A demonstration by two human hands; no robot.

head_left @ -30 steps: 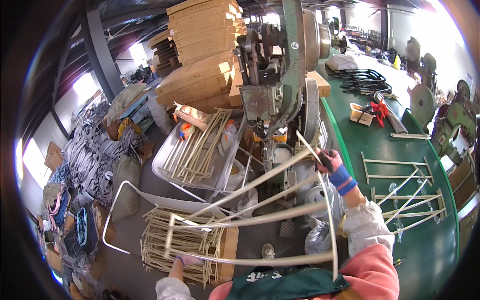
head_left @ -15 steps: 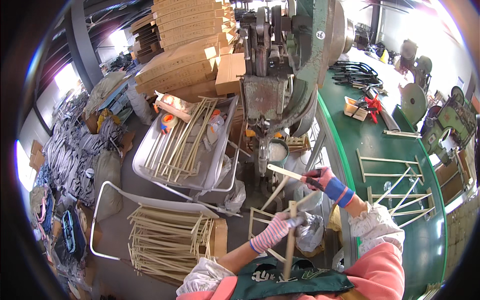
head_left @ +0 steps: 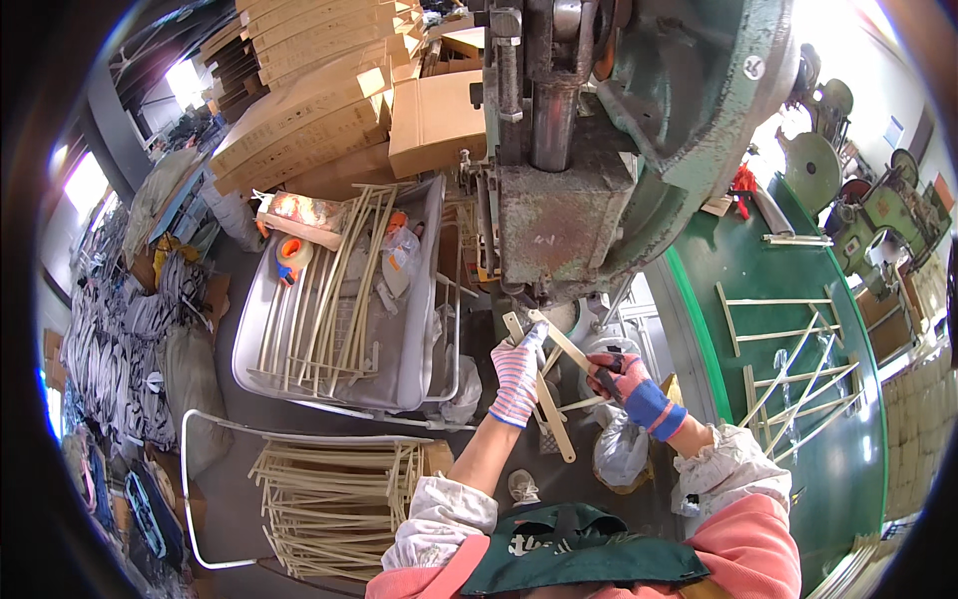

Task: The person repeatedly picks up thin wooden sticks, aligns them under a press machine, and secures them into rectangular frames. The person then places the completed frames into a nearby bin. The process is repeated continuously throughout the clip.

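Both my hands wear striped knit gloves. My left hand [head_left: 519,374] grips the upper end of a frame of cream-coloured wooden strips [head_left: 555,409], just under the ram of a worn green press machine [head_left: 599,170]. My right hand [head_left: 621,377], with a blue cuff, holds another strip of the same frame from the right. The frame's top tips reach up toward the press die. Its lower strips hang down between my forearms.
A grey metal tray [head_left: 419,339] with several loose strips and a roll of tape stands to the left. Below it a wire-framed cart [head_left: 329,499] carries stacked strip frames. More frames lie on the green table [head_left: 798,349] at right. Cardboard boxes [head_left: 319,100] are piled behind.
I have leaned in closer to the press. My left hand came up from the low stack onto the frame, and both hands have raised the frame under the press head.
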